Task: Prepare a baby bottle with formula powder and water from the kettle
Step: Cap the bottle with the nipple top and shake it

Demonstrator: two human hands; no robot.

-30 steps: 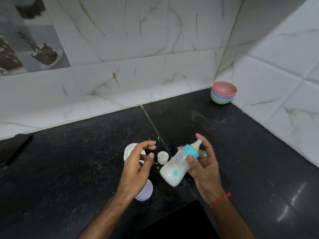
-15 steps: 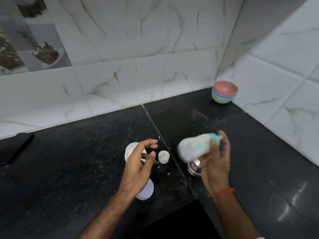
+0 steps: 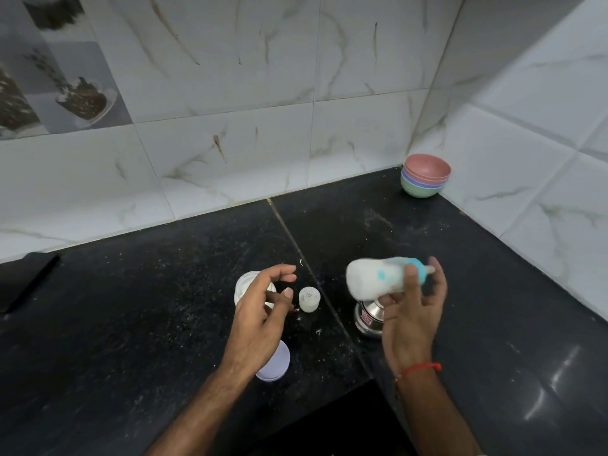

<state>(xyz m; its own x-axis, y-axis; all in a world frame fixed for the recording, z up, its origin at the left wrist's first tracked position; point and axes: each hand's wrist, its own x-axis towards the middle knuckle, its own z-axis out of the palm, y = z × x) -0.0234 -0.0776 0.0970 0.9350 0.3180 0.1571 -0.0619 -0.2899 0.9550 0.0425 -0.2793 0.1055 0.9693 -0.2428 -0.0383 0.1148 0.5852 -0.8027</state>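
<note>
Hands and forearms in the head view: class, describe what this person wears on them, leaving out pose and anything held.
Both forearms are bare, with no sleeves in view and no gloves. The right hand has a thin red-orange thread bracelet round its wrist. The left hand and its wrist carry nothing: no ring, watch or band shows.
</note>
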